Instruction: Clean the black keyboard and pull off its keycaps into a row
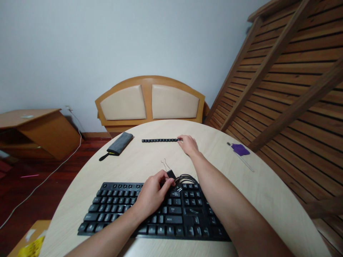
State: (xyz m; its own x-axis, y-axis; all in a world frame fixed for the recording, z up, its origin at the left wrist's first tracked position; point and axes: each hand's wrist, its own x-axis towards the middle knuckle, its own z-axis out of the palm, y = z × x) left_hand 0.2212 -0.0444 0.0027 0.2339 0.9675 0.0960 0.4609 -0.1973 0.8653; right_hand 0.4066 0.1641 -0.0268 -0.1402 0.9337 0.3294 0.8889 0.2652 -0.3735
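Observation:
A black keyboard [173, 210] lies across the near side of the round table. Above its upper edge, my left hand [154, 189] is closed around the black handle of a wire keycap puller [170, 174], whose two thin wires point away from me. Farther back, small black keycaps [160, 140] stand in a straight row. At the right end of that row my right hand [189, 145] pinches a keycap, mostly covered by the fingers. Along the keyboard's top row, bare key sockets [122, 186] show. My right forearm hides part of the keyboard's right side.
A coiled black cable [188, 177] rests behind the keyboard. On the table's left is a grey pouch [120, 142] with a strap. A purple cloth [240, 149] and a thin white-handled brush [245, 161] lie right. Behind the table stands a padded headboard [148, 101].

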